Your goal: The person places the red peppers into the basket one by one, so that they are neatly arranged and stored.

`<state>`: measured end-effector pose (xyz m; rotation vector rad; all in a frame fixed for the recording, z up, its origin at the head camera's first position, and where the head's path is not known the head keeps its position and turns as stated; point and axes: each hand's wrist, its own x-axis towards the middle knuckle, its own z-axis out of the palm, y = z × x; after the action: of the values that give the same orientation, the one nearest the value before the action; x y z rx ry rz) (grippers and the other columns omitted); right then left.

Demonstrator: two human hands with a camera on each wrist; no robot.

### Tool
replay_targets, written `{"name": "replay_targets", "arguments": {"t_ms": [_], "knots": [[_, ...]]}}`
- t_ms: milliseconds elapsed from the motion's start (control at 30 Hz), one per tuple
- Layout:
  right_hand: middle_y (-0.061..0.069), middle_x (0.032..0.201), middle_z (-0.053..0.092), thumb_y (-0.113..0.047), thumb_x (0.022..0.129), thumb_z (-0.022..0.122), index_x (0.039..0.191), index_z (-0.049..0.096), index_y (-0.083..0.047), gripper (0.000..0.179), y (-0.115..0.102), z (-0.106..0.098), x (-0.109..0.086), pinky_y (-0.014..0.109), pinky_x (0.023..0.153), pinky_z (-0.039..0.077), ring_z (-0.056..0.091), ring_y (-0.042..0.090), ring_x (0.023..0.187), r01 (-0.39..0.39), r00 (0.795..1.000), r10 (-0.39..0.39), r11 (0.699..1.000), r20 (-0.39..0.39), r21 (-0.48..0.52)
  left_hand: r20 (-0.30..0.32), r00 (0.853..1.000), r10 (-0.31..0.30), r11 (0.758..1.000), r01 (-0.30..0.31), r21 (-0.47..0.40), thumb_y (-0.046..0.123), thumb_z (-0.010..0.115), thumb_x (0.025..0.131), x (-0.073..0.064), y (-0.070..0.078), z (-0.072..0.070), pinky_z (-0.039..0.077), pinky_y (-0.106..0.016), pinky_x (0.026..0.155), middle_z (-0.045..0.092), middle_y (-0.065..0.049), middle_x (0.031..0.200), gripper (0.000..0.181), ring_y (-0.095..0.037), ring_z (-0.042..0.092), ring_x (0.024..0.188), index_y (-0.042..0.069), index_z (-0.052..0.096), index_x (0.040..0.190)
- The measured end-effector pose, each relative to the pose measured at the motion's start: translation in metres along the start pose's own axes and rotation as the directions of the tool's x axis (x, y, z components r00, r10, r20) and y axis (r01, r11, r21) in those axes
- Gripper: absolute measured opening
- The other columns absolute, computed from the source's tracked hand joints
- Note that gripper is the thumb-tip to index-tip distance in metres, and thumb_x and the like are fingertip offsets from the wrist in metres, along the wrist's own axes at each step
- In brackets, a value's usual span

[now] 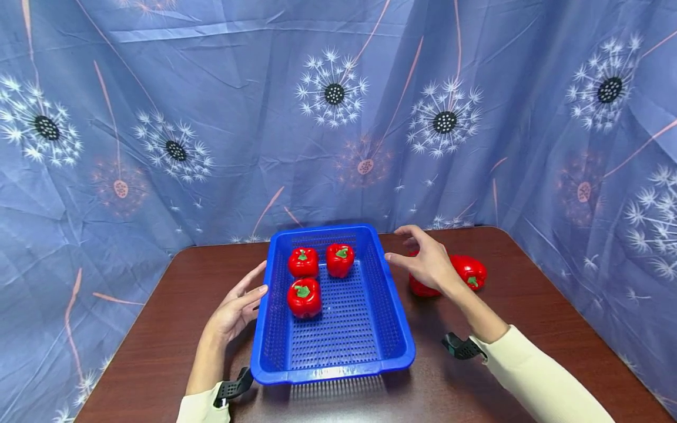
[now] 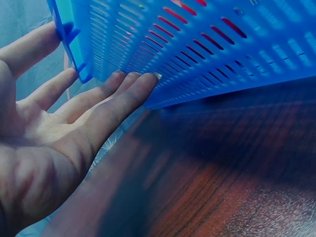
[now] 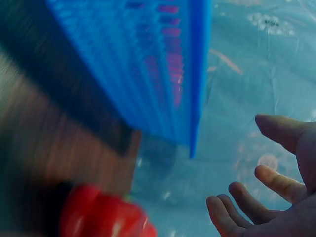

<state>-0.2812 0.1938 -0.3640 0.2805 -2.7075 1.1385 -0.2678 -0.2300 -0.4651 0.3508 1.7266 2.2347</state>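
Note:
A blue perforated plastic basket [image 1: 349, 346] stands in the middle of the table with three red bell peppers inside: one at the front left [image 1: 304, 298], one behind it [image 1: 303, 262] and one at the back [image 1: 340, 259]. At the basket's left side is my left hand [image 1: 236, 311], its fingers extended and touching the outer wall and rim. My right hand [image 1: 428, 261] hovers just off the right rim, fingers spread and loosely bent, holding nothing. Beneath and beyond it lie more red peppers [image 1: 471, 271], partly covered by the hand; one pepper [image 3: 103, 215] shows blurred in the right wrist view.
The dark brown wooden table [image 1: 174, 329] reaches back to a blue curtain [image 1: 254, 117] with dandelion prints, which also hangs along both sides. A black strap-mounted device sits at each wrist, the right one [image 1: 461, 346] near the basket's front right corner.

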Motion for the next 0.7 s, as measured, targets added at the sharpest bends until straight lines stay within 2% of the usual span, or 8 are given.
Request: {"name": "replay_targets", "arguments": {"t_ms": [233,367,567,700], "knots": [[0.021,0.126,0.067,-0.037,0.088,0.079,0.134,0.057,-0.014,0.056,0.03,-0.025,-0.012,0.056,0.091,0.051,0.064,0.039,0.116,0.001,0.997,-0.007,0.998,-0.083,-0.069,-0.011,1.0,-0.003,1.0,0.003,0.003,0.011,0.052,0.105,0.001,0.001,0.0,0.058,-0.046,0.093,0.057,-0.02,0.144,0.065,-0.03,0.067,0.12,0.025,0.024,0.162],[0.023,0.125,0.066,-0.037,0.087,0.08,0.135,0.056,-0.011,0.06,0.049,-0.037,-0.016,0.055,0.087,0.051,0.064,0.04,0.114,-0.006,0.989,-0.011,0.993,-0.144,-0.118,0.009,1.0,0.007,1.0,-0.007,0.014,0.012,0.052,0.105,0.001,0.002,0.0,0.058,-0.045,0.094,0.056,-0.021,0.145,0.066,-0.03,0.067,0.12,0.023,0.022,0.163],[0.027,0.125,0.063,-0.04,0.086,0.08,0.138,0.053,-0.009,0.066,0.082,-0.046,-0.021,0.06,0.089,0.046,0.058,0.042,0.117,-0.082,0.978,0.047,0.982,-0.202,-0.168,-0.003,1.0,0.008,1.0,-0.008,-0.005,0.01,0.052,0.105,0.002,0.001,0.0,0.059,-0.045,0.092,0.06,-0.017,0.141,0.066,-0.027,0.069,0.118,0.023,0.023,0.162],[0.03,0.125,0.057,-0.039,0.084,0.081,0.138,0.051,-0.007,0.07,0.1,-0.049,-0.026,0.062,0.086,0.042,0.053,0.046,0.115,-0.14,0.971,0.094,0.97,-0.221,-0.2,-0.007,1.0,0.006,1.0,-0.006,-0.006,0.01,0.052,0.105,0.001,0.0,0.0,0.059,-0.045,0.093,0.058,-0.017,0.143,0.067,-0.028,0.068,0.119,0.023,0.022,0.163]]}}
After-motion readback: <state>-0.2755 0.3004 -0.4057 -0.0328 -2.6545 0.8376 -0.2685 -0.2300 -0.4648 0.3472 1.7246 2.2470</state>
